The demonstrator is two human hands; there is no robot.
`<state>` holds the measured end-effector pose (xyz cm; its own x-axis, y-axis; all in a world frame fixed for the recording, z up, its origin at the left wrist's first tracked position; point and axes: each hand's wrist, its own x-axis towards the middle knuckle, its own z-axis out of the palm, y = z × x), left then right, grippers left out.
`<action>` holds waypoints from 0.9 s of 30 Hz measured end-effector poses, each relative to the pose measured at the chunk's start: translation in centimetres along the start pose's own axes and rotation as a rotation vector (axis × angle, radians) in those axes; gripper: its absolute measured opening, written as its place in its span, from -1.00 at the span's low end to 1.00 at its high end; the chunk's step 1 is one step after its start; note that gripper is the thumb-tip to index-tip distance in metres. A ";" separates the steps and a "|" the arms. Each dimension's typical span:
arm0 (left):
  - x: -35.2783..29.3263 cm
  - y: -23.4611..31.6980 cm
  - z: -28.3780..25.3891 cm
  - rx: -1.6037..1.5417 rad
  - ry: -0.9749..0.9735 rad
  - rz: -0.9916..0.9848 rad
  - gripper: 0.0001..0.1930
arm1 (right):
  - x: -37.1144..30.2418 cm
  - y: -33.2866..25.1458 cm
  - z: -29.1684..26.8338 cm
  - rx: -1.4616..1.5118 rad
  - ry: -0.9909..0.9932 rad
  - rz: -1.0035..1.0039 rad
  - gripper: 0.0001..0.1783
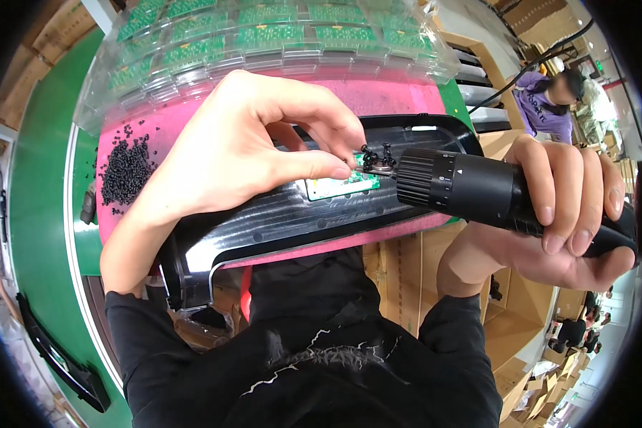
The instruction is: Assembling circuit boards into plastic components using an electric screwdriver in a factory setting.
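My right hand (571, 200) wraps round a black cordless screwdriver (471, 187), held nearly level with its bit pointing left. Several small black screws (376, 158) cling in a cluster around the bit. At the bit's tip, my left hand (264, 143) has thumb and forefinger brought together in a pinch; what lies between them is too small to make out. Below both hands lies a long, glossy black plastic housing (285, 227). A small green circuit board (344, 188) sits in it, partly covered by my left fingers and the screws.
A heap of black screws (126, 171) lies on the pink mat (378, 96) at the left. Clear trays (271, 60) of green circuit boards stand at the back. Another black part (60, 357) lies on the green surface far left. At right are cardboard boxes (521, 314) and a person in purple (542, 107).
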<state>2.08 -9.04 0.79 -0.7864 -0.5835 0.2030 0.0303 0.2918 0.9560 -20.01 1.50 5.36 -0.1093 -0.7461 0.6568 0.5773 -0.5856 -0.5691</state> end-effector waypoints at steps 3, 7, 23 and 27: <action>0.4 -0.2 0.1 0.077 -0.008 0.070 -0.78 | -0.1 0.5 -0.3 0.025 -0.011 -0.015 -0.68; 0.6 -1.0 -0.1 0.054 -0.021 0.068 -0.76 | 0.0 1.0 -0.5 -0.014 -0.053 -0.001 -0.66; 0.4 -1.1 0.0 -0.051 -0.080 0.002 -0.76 | -0.2 1.0 -0.6 -0.002 -0.127 0.014 -0.64; 0.2 -1.0 0.6 0.005 -0.051 0.092 -0.78 | -0.7 1.1 -0.5 -0.007 -0.119 0.023 -0.64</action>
<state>1.51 -8.97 -0.25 -0.8109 -0.5149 0.2782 0.1003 0.3462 0.9328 -19.68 1.20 4.02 0.0009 -0.7169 0.6972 0.5727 -0.5712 -0.5880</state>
